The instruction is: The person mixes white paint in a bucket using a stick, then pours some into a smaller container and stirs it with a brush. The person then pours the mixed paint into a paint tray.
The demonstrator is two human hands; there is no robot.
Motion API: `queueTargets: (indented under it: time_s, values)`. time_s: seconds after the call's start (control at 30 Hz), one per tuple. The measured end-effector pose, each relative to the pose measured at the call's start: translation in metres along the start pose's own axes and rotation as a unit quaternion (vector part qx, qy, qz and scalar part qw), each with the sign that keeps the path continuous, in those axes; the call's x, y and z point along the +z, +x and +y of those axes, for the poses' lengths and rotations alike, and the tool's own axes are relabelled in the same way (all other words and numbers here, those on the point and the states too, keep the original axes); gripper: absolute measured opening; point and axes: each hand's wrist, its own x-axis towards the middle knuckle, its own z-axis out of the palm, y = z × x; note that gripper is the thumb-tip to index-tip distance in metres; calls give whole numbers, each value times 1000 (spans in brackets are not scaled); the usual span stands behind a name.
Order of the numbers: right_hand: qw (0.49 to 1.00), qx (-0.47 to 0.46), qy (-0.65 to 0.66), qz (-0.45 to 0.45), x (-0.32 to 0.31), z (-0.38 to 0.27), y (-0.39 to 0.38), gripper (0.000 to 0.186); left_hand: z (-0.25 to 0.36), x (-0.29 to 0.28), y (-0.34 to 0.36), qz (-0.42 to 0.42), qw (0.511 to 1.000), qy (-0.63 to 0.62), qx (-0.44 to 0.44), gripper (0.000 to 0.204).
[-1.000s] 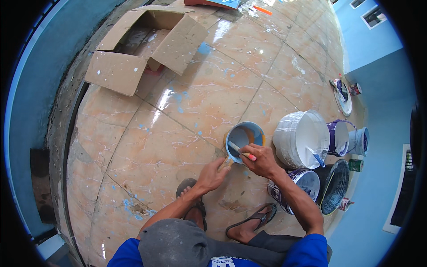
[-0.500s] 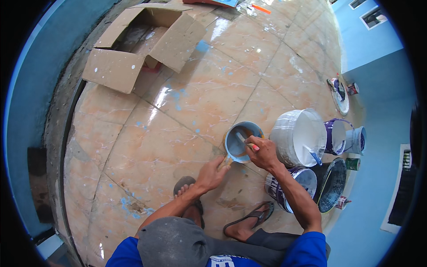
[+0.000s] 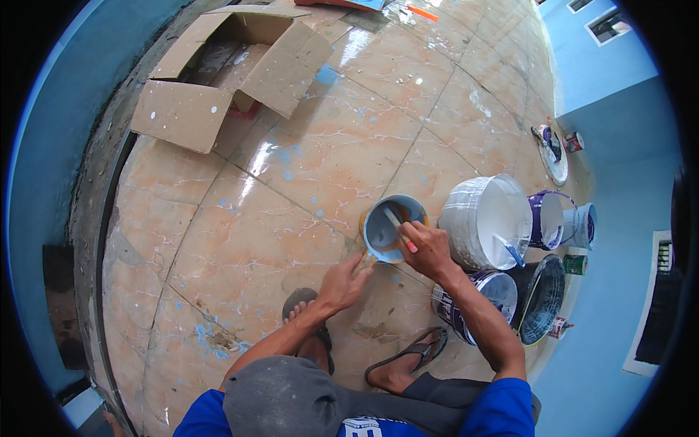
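Note:
My left hand (image 3: 341, 284) is closed on the yellowish handle (image 3: 370, 258) of a small blue-grey paint pot (image 3: 380, 227), which has orange-yellow stains on its side. My right hand (image 3: 428, 247) grips a paintbrush (image 3: 392, 216) with a pale body and red-tipped handle, its far end inside the pot. Just right of the pot stands a large white bucket (image 3: 473, 211) of white paint with a blue-handled tool (image 3: 513, 252) in it. Below that lie a purple-and-white bucket (image 3: 455, 306) and a dark tub (image 3: 540, 298).
An open cardboard box (image 3: 182, 113) lies upper left on the spattered tile floor (image 3: 218, 262). Smaller buckets (image 3: 582, 226) and cans (image 3: 575, 265) line the blue right wall. A round lid (image 3: 553, 160) with items is farther back. Someone's bare skin (image 3: 114, 424) shows at the lower left edge.
My right hand and brush have shifted slightly within the pot, and the brush angle is steeper. Bare skin of someone has appeared at the lower left edge. The view has shifted slightly.

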Motion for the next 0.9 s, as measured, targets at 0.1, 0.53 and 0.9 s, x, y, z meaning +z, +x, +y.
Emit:
queueTargets:
  time_s: [0.1, 0.53, 0.9]
  values:
    - [995, 67, 66, 32, 9, -10, -4, 15, -7, 3, -2, 3, 1000, -14, 26, 41]
    - [851, 315, 381, 176, 16, -25, 12, 13, -13, 0, -5, -47, 997, -56, 6, 48]
    - [995, 56, 83, 8, 9, -17, -2, 15, -20, 4, 0, 5, 999, 5, 49, 42]
